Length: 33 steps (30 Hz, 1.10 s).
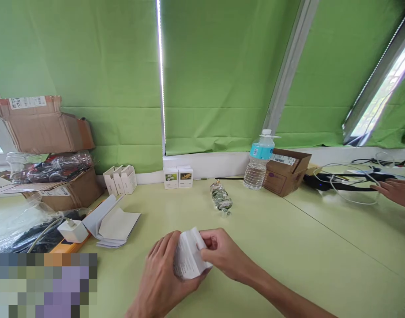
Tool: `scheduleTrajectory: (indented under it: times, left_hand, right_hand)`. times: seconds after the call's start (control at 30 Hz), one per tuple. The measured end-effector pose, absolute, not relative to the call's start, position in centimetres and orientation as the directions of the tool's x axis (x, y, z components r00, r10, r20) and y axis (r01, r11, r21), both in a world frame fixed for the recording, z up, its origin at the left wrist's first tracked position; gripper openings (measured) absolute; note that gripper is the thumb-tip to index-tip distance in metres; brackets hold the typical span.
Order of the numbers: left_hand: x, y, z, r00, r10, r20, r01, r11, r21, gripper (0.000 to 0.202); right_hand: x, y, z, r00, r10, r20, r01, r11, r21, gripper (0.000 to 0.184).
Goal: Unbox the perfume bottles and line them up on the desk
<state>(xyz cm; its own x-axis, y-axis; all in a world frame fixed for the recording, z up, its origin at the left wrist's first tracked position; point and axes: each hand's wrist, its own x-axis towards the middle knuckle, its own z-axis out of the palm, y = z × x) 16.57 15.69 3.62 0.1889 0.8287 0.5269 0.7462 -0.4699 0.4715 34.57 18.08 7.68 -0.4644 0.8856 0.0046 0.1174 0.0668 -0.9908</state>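
One folded paper (188, 254), five white cartons (171, 178), one water bottle (258, 161), one glass bottle (221, 196).

Room is left on the tabletop (282, 247) between the right hand (222, 251) and a lying glass bottle (220, 196); farther passage is blocked by an upright water bottle (259, 161).

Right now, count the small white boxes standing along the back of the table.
5. Three plain boxes stand bunched on the left; two boxes with picture fronts stand side by side further right. Any directly behind them would be hidden.
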Motion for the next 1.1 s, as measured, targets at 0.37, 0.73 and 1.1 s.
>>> scheduleTrajectory:
  times: [0.37,0.73,1.1]
  left_hand:
    - [16.0,16.4,2.4,0.042,0.971,0.237,0.482,-0.227,0.846,0.082]
    - [15.6,16.6,2.1,0.12,0.885,0.451,0.458,-0.452,0.766,0.048]
    - [14.4,16.7,3.5,0.338,0.791,0.51,0.664,-0.584,0.467,0.033]
  right_hand:
    - [34.7,18.6,6.7,-0.237,0.952,0.195,0.031,0.208,-0.978,0.034]
    - [36.0,19.2,8.1,-0.296,0.868,0.398,0.403,0.492,-0.772,0.027]
    - [37.2,18.6,9.7,-0.551,0.761,0.344,0.533,0.637,-0.557,0.025]
